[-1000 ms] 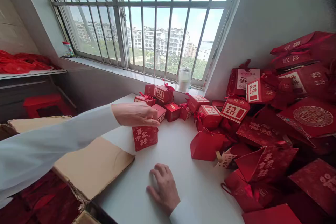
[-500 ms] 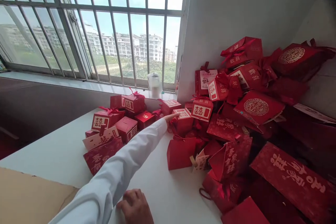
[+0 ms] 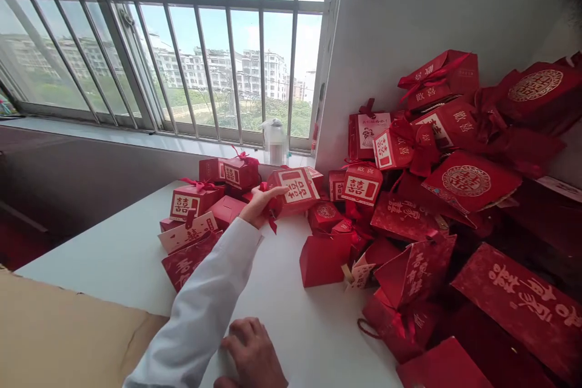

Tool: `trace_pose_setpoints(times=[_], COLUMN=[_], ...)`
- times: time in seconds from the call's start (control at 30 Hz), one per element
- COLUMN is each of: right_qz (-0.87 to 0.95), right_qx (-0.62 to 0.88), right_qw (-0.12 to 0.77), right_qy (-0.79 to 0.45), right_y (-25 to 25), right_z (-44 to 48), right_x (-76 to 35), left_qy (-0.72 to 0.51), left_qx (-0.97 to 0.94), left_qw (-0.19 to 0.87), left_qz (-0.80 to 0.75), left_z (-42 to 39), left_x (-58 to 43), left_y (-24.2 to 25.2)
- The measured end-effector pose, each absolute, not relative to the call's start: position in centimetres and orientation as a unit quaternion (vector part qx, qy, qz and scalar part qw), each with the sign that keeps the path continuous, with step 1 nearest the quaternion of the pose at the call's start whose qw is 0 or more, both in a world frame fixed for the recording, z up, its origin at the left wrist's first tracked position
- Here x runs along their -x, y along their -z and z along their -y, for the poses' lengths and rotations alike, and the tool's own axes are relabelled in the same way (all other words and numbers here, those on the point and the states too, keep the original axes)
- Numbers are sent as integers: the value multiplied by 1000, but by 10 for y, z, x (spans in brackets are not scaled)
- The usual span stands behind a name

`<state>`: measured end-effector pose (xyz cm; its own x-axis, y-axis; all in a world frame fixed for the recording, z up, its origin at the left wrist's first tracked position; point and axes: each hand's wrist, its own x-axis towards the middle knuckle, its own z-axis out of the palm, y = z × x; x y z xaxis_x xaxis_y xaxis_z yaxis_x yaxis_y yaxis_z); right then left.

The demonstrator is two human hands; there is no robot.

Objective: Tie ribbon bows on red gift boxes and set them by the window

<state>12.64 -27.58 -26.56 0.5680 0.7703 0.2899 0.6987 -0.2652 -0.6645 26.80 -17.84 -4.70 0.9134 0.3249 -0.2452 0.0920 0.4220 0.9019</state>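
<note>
Your left hand (image 3: 258, 206) pinches a red box (image 3: 296, 191) by its ribboned end, over the tabletop (image 3: 295, 315) near other boxes (image 3: 362, 185); your right hand (image 3: 255, 354) lies nearer you, fingers loosely bent, thumb apart.

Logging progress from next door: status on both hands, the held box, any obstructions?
Left hand gripping red box. Right hand low at white table, nothing visible in it. Other boxes close behind and right.
</note>
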Motion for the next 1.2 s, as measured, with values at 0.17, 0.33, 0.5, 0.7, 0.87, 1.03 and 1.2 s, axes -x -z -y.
trace_pose_setpoints(times=[0.17,0.33,0.5,0.7,0.87,1.03,1.2], right_qz=[415,260,34,-34,-15,18,65], right_qx=[737,723,718,702,703,756,842], right_qw=[517,617,686,709,709,655,512], right_qy=[-135,-168,-111,-66,-50,22,158], right_y=[240,224,230,233,215,200,186], right_z=[297,363,422,423,419,415,409], right_x=[-133,-144,-135,-123,-121,-122,-107], left_qy=[-163,-113,8,22,22,46,29], left_qx=[-850,-929,-958,-915,-905,-897,-901], left_qw=[486,352,280,373,416,432,413], left_qz=[-121,-34,57,151,84,81,130], left_z=[157,186,233,238,193,191,206], left_x=[-163,-120,-128,-133,-130,-126,-125], left_y=[36,63,112,132,122,126,131])
